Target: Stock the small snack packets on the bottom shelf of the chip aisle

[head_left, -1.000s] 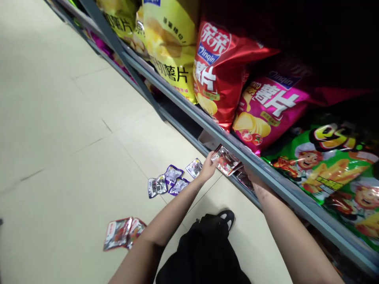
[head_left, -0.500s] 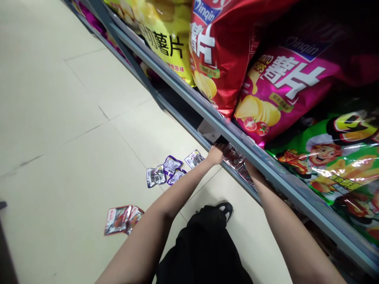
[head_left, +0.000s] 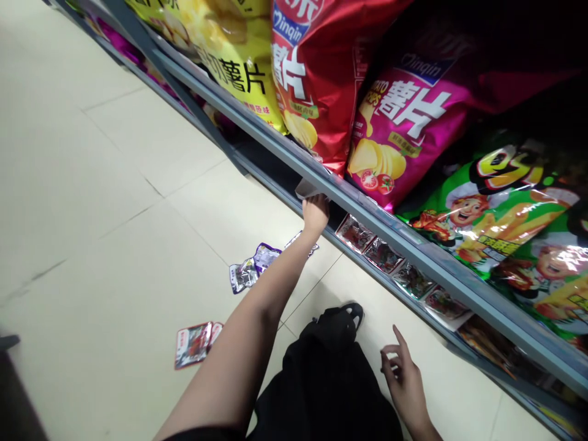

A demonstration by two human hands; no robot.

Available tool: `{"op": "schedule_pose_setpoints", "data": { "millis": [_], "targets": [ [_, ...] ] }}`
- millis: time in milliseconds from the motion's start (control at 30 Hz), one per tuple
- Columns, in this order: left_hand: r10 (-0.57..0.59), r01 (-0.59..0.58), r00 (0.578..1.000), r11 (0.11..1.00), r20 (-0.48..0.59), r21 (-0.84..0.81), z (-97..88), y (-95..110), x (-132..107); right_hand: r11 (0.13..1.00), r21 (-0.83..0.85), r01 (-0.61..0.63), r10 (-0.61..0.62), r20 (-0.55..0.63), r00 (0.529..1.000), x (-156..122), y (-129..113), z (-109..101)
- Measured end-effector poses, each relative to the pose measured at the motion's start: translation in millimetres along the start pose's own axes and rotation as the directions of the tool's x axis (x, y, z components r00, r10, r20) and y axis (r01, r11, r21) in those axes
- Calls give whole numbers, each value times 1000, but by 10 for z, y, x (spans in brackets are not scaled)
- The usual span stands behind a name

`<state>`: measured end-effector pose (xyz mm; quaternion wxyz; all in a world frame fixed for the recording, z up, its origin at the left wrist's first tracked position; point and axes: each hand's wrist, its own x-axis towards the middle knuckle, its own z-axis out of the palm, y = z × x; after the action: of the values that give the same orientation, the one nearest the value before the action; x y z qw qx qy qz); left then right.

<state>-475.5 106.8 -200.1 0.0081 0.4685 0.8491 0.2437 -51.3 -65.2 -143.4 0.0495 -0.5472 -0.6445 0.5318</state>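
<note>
My left hand (head_left: pixel 315 214) reaches under the grey shelf rail (head_left: pixel 376 211), its fingers hidden in the dark gap of the bottom shelf, next to a pale card (head_left: pixel 305 188). To its right a row of small foil snack packets (head_left: pixel 384 254) lines the bottom shelf's front edge. My right hand (head_left: pixel 403 373) hovers low over the floor beside my black-clad leg, fingers loosely spread, holding nothing. Purple packets (head_left: pixel 255 266) lie on the floor just under my left forearm. Red packets (head_left: pixel 196 343) lie nearer to me on the left.
Big crisp bags stand on the shelf above: yellow (head_left: pixel 229 58), red (head_left: pixel 312 73), pink (head_left: pixel 404 122) and green (head_left: pixel 500 208). My black shoe (head_left: pixel 353 310) rests on the cream tiled floor (head_left: pixel 92 202). The shelving runs diagonally away to the upper left.
My right hand has come out from under the shelf and dropped toward the floor, empty. My left hand slid left along the shelf. The red foil packet it held now sits in the row.
</note>
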Motion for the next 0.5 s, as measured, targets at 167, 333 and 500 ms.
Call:
{"op": "schedule_pose_setpoints", "data": {
  "millis": [167,333,500],
  "targets": [
    [49,-44,977,999,-205,30,-779,43,-817,997,55,-46,51,-76,996,-163,106,-224],
    [203,-202,979,979,32,-37,-1572,149,-2029,960,268,-81,76,29,997,148,-445,-302],
    [444,-290,676,894,589,-341,-1873,566,-2122,832,412,-372,205,395,895,471,-1071,-104]
  ]
}}
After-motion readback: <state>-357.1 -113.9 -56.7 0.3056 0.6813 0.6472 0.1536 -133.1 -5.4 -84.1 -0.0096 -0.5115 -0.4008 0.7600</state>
